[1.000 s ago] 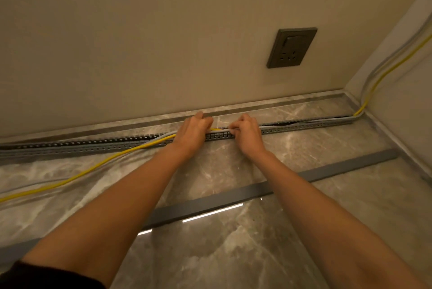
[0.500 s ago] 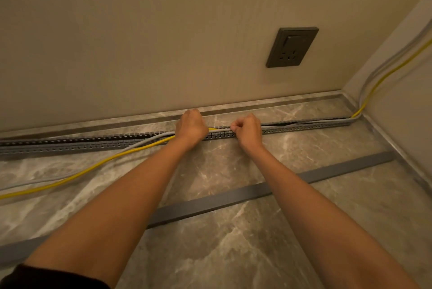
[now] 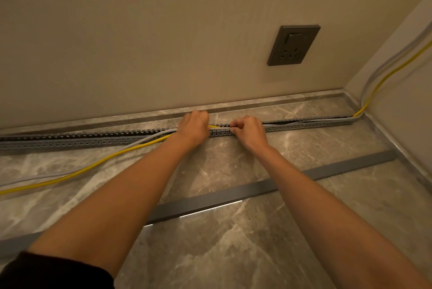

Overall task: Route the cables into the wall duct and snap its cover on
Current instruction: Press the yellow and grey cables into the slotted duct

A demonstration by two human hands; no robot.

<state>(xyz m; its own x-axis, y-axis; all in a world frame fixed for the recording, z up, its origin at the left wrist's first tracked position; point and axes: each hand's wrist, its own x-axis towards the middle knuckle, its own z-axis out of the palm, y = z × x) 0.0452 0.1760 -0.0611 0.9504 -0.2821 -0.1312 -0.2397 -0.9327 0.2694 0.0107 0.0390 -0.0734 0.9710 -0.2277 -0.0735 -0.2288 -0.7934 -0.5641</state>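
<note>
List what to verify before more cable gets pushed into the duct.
1. Left hand grips the yellow cable at the slotted grey plastic duct: ok.
2. Right hand pinches the duct wall: ok.
3. Cables seated right of the hands: cannot tell.
4. Yellow cable and thin grey cable left of the hands in duct: not ok, on the grey marbled floor.
5. Long grey cover strip off the duct: ok.

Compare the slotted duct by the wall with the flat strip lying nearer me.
The duct has comb-like slotted walls; the strip is plain and smooth. The duct holds cables along its right part; the strip holds nothing. The duct lies nearer the wall, the strip farther from it. Both are long, grey and lie on the floor.
</note>
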